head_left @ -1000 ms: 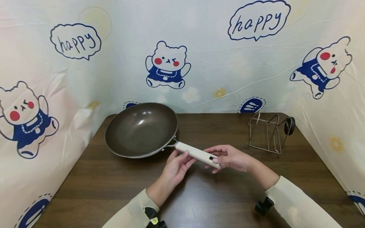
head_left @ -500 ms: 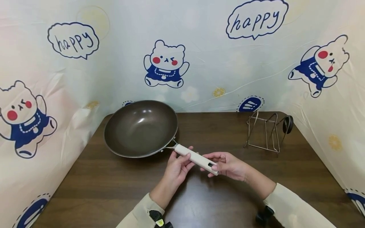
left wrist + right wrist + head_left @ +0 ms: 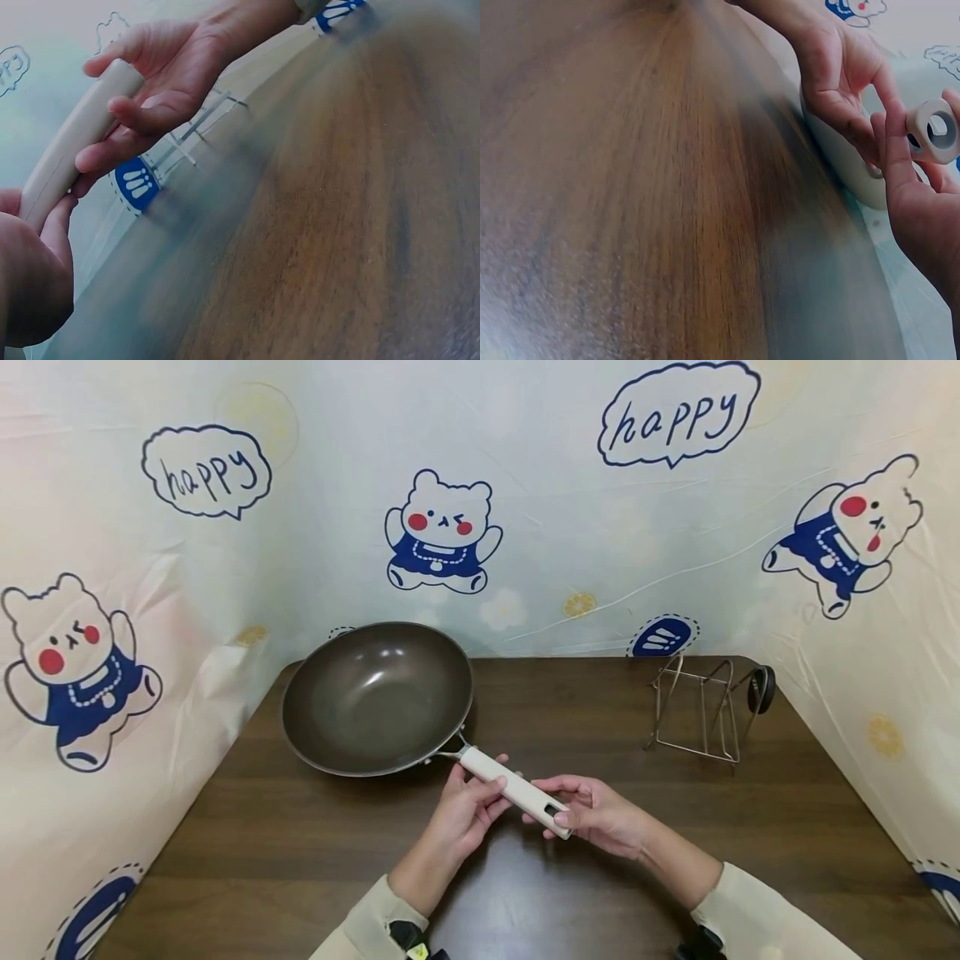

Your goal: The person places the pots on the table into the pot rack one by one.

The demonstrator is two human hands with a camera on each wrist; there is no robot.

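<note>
A frying pan (image 3: pixel 378 702) with a dark brown inside sits at the back left of the table in the head view, its bowl facing up. From it a white handle (image 3: pixel 517 792) slants toward the person. My left hand (image 3: pixel 463 817) holds that handle near the pan, thumb on top and fingers underneath. At the handle's far end, my right hand (image 3: pixel 603 817) pinches it beside the hanging hole. The left wrist view shows the handle's underside (image 3: pixel 71 146) between both hands. In the right wrist view the handle's hollow end (image 3: pixel 936 129) and the pan's pale outer wall (image 3: pixel 844 166) appear.
A metal wire rack (image 3: pixel 697 710) with a black round part (image 3: pixel 761 689) stands at the back right of the wooden table (image 3: pixel 247 852). A printed curtain (image 3: pixel 555 518) hangs close behind the table and along both sides.
The handle's end has swung toward the person and slightly left, the right hand moving with it. The pan has turned a little. The left hand keeps its place on the handle.
</note>
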